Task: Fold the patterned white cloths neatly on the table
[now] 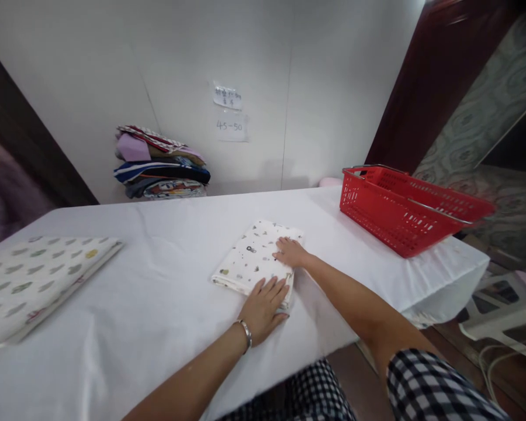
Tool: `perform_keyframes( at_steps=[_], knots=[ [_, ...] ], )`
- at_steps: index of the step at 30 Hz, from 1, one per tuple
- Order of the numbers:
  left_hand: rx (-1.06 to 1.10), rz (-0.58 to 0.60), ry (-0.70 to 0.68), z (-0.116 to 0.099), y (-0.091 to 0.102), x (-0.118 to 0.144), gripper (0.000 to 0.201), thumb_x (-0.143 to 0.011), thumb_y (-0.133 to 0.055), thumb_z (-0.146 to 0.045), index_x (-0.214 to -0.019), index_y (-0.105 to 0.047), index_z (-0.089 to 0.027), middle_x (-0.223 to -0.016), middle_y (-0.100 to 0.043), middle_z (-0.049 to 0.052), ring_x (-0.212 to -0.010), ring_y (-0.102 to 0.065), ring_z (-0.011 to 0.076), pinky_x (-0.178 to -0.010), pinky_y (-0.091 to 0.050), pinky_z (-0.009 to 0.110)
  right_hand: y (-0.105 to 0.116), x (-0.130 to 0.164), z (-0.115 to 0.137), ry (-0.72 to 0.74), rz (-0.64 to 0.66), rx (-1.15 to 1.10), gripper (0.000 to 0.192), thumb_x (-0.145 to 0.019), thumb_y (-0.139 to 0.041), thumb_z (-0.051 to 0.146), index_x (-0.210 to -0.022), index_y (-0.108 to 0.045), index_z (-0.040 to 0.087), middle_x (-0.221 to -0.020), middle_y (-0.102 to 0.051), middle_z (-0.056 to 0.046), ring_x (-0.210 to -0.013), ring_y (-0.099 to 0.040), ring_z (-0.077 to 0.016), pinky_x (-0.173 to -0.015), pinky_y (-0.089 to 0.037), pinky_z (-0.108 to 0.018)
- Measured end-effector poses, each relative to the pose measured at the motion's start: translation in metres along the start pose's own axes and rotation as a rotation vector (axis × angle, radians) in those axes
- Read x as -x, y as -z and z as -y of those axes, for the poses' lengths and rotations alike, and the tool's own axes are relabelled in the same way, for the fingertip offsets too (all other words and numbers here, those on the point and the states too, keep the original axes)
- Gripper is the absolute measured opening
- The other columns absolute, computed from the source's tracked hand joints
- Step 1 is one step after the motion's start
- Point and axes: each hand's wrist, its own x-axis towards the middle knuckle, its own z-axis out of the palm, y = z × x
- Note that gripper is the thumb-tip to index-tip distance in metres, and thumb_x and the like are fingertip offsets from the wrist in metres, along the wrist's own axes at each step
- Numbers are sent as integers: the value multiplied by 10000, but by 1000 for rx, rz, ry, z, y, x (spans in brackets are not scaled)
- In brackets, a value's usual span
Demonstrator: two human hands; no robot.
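Note:
A folded white cloth with small printed figures (249,257) lies on the white table (158,292), near its front edge. My left hand (263,307), with a bracelet at the wrist, lies flat on the cloth's near corner with its fingers spread. My right hand (290,252) rests palm down on the cloth's right edge. Neither hand grips anything.
A red plastic basket (398,213) with metal handles stands at the table's right end. A folded cloth with a leaf print (35,278) lies at the left. A stack of folded fabrics (160,166) sits against the back wall. Paper notes (228,111) hang above it.

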Motion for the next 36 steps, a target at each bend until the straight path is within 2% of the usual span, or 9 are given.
perform_keyframes(
  at_steps=[3,7,15,21,23,25,29,32,36],
  knots=[
    [3,-11,25,1,-3,1,556,-841,-447,-445,-1356,-328,-274,-1388,-388,41,-1291,-316,240,-1052,-246,461,11,-12,-25,-170,-60,-79,339,-872,-425,341,-1158,-557,215,-1295,-499,-50,-1203,-429,-195,-985,-329,-305],
    [21,-5,63,2,-1,-1,480,-844,-461,-362,-1313,-393,-287,-1339,-456,26,-1254,-377,220,-1033,-283,454,29,-31,-60,-321,-87,-94,416,-890,-372,307,-1243,-496,125,-1293,-489,-127,-1184,-454,-239,-966,-353,-349],
    [24,13,95,-2,-1,-1,395,-850,-450,-266,-1244,-467,-283,-1309,-490,12,-1245,-389,222,-1040,-255,464,35,-42,-68,-314,38,-150,420,-733,-623,289,-1131,-593,157,-1227,-554,-100,-1168,-462,-264,-971,-343,-333],
    [69,62,50,48,35,52,455,-740,-473,-132,-1155,-528,-312,-1232,-561,-18,-1235,-405,199,-1057,-208,469,33,41,-66,-381,130,-272,324,-744,-585,402,-937,-639,147,-934,-663,-94,-777,-616,-198,-632,-474,-266],
    [57,36,107,67,48,75,471,-719,-412,-82,-1104,-554,-313,-1189,-590,-25,-1218,-428,181,-1055,-209,476,29,79,-68,-385,179,-443,349,-757,-546,465,-879,-631,150,-765,-660,-64,-619,-587,-150,-525,-447,-239],
    [68,12,182,75,54,91,490,-717,-385,-90,-1135,-534,-296,-1195,-586,-8,-1207,-442,179,-1038,-253,470,25,113,-70,-398,118,-620,345,-755,-523,475,-811,-617,148,-620,-612,-27,-523,-533,-119,-468,-404,-220],
    [69,-106,333,58,48,94,413,-780,-437,-242,-1187,-507,-228,-1202,-579,54,-1194,-453,226,-1015,-293,483,19,155,-70,-368,-162,-768,262,-706,-546,410,-743,-600,157,-602,-575,8,-501,-487,-93,-468,-375,-210],
    [35,-258,390,40,36,85,346,-821,-460,-377,-1100,-568,-204,-1133,-616,71,-1133,-499,244,-992,-329,480,16,167,-65,-277,-172,-834,291,-665,-578,383,-848,-640,166,-673,-605,5,-548,-498,-102,-487,-386,-215],
    [22,-392,367,36,25,77,294,-840,-458,-374,-1007,-611,-187,-1054,-636,84,-1039,-544,230,-926,-412,435,10,165,-62,-251,-188,-840,364,-643,-584,355,-951,-657,175,-772,-641,-13,-559,-498,-105,-486,-400,-225]
  ],
)
